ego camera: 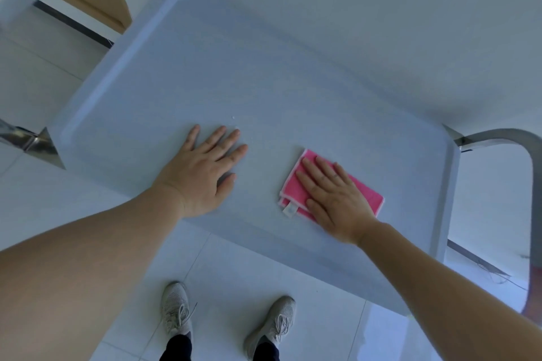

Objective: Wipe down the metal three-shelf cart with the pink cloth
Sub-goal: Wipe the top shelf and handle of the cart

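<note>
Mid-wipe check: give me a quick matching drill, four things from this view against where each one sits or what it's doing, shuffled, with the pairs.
Things
1. left hand
2. right hand
3. pink cloth
4. cart handle

States
A. folded, pinned under a flat palm
B. curved metal tube past the shelf's right edge
C. spread flat on the bare top shelf, no cloth under it
D. pressing flat on the cloth, fingers straight

Pairs: 1-C, 2-D, 3-A, 4-B
</note>
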Demonstrator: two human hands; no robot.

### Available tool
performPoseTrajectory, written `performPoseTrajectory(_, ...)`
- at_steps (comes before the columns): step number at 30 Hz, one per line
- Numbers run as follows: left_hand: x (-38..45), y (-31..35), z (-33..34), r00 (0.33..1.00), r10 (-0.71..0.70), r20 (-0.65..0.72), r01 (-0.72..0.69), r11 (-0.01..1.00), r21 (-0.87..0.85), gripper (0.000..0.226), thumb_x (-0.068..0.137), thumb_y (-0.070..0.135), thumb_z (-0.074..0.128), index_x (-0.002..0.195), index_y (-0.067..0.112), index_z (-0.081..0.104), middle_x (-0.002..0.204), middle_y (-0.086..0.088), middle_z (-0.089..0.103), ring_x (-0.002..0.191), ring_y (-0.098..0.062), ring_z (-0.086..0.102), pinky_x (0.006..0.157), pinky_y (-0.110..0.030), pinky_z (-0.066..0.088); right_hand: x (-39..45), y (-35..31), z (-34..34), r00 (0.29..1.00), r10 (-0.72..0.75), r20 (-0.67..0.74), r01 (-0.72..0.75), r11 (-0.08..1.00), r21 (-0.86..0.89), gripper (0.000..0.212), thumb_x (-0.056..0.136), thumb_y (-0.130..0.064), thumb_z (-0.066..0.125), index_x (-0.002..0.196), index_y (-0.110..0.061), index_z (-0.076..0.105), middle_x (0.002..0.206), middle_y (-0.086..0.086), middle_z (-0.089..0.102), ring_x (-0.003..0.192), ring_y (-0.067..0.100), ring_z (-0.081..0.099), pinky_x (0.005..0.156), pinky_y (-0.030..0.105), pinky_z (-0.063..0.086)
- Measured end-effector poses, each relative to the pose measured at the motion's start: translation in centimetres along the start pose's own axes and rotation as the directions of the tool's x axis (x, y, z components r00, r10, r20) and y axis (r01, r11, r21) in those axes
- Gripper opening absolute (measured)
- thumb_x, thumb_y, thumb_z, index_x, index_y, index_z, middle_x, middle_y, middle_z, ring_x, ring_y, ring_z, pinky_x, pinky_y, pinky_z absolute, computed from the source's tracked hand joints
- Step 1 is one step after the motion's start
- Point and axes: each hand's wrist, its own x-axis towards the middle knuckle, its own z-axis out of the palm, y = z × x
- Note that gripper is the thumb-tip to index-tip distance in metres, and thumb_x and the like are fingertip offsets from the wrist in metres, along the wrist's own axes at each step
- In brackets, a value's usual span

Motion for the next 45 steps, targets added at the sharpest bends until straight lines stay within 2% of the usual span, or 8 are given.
performPoseTrajectory(10, 0.1, -0.1, 0.1, 1.0, 0.014, -0.008, -0.014, 1.0, 0.002, 0.061, 0.088, 0.041, 0.018, 0.144, 0.02, 0.03, 0.154, -0.004, 0.025, 0.142, -0.025, 0.022, 0.114, -0.055, 0.011, 3.9, 7.8, -1.8, 0.976, 0.213, -0.038, -0.212, 0.976, 0.042, 0.061, 0.09, -0.05, 0.008, 0.145, -0.027, -0.004, 0.153, -0.009, -0.008, 0.143, 0.013, -0.008, 0.117, 0.034, -0.005)
performPoseTrajectory(13, 0.1, -0.1, 0.1, 1.0, 0.009, -0.011, -0.009, 1.0, 0.003, 0.061, 0.088, 0.042, 0.017, 0.145, 0.021, 0.028, 0.154, -0.003, 0.023, 0.142, -0.024, 0.02, 0.115, -0.054, 0.009, 5.0, 10.6, -2.3, 0.938, 0.34, -0.068, -0.331, 0.936, 0.118, 0.062, 0.092, -0.047, 0.016, 0.148, -0.027, 0.004, 0.157, -0.006, -0.003, 0.144, 0.013, -0.005, 0.117, 0.036, -0.002)
performPoseTrajectory(16, 0.1, -0.1, 0.0, 1.0, 0.009, -0.011, -0.009, 1.0, -0.007, 0.061, 0.088, 0.042, 0.017, 0.144, 0.02, 0.029, 0.154, -0.003, 0.023, 0.142, -0.024, 0.02, 0.115, -0.054, 0.01, 6.2, 13.1, -2.9, 0.893, 0.444, -0.081, -0.428, 0.89, 0.161, 0.063, 0.091, -0.046, 0.016, 0.149, -0.025, 0.006, 0.158, -0.003, -0.001, 0.145, 0.014, -0.005, 0.117, 0.037, -0.002)
performPoseTrajectory(23, 0.2, -0.2, 0.0, 1.0, 0.005, -0.016, -0.005, 1.0, -0.009, 0.061, 0.088, 0.042, 0.015, 0.145, 0.022, 0.026, 0.155, -0.002, 0.019, 0.143, -0.023, 0.017, 0.115, -0.052, 0.006, 8.8, 14.1, -3.2, 0.845, 0.522, -0.111, -0.507, 0.851, 0.138, 0.062, 0.093, -0.043, 0.014, 0.15, -0.021, 0.001, 0.159, 0.001, -0.002, 0.145, 0.02, -0.004, 0.117, 0.039, -0.002)
performPoseTrajectory(32, 0.2, -0.2, 0.5, 0.999, -0.019, -0.031, 0.019, 1.0, -0.014, 0.06, 0.089, 0.043, 0.016, 0.147, 0.027, 0.015, 0.157, 0.003, 0.008, 0.145, -0.018, 0.006, 0.116, -0.047, -0.002, 10.7, 10.3, -3.6, 0.91, 0.398, -0.117, -0.385, 0.915, 0.118, 0.063, 0.092, -0.044, 0.014, 0.15, -0.02, 0.004, 0.159, 0.001, 0.0, 0.145, 0.019, -0.006, 0.116, 0.037, -0.004)
performPoseTrajectory(36, 0.3, -0.3, 0.7, 0.999, -0.029, -0.035, 0.028, 1.0, -0.009, 0.059, 0.09, 0.043, 0.015, 0.148, 0.029, 0.012, 0.158, 0.004, 0.005, 0.145, -0.017, 0.004, 0.116, -0.047, -0.003, 8.3, 4.8, -2.5, 0.965, 0.252, -0.074, -0.248, 0.967, 0.058, 0.065, 0.091, -0.046, 0.013, 0.149, -0.02, 0.006, 0.158, 0.002, 0.004, 0.145, 0.021, -0.002, 0.116, 0.039, -0.003)
performPoseTrajectory(41, 0.2, -0.3, 0.7, 0.999, -0.027, -0.032, 0.027, 1.0, -0.011, 0.064, 0.086, 0.046, 0.008, 0.148, 0.029, 0.007, 0.158, 0.005, 0.0, 0.145, -0.015, -0.001, 0.116, -0.046, -0.005, 4.1, -2.2, -1.1, 0.994, 0.111, -0.014, -0.111, 0.994, 0.018, 0.063, 0.092, -0.046, 0.012, 0.149, -0.018, 0.007, 0.154, -0.001, -0.004, 0.142, 0.022, -0.01, 0.117, 0.043, 0.002)
performPoseTrajectory(45, 0.2, -0.3, 0.6, 0.998, -0.02, -0.058, 0.018, 0.999, -0.037, 0.063, 0.087, 0.045, 0.014, 0.147, 0.029, 0.012, 0.158, 0.005, 0.004, 0.145, -0.015, 0.001, 0.116, -0.046, -0.004, 0.5, -7.0, -0.1, 0.999, 0.03, 0.014, -0.031, 0.999, 0.027, 0.06, 0.095, -0.044, 0.018, 0.148, -0.019, 0.006, 0.155, 0.0, 0.001, 0.143, 0.027, -0.007, 0.117, 0.041, -0.006)
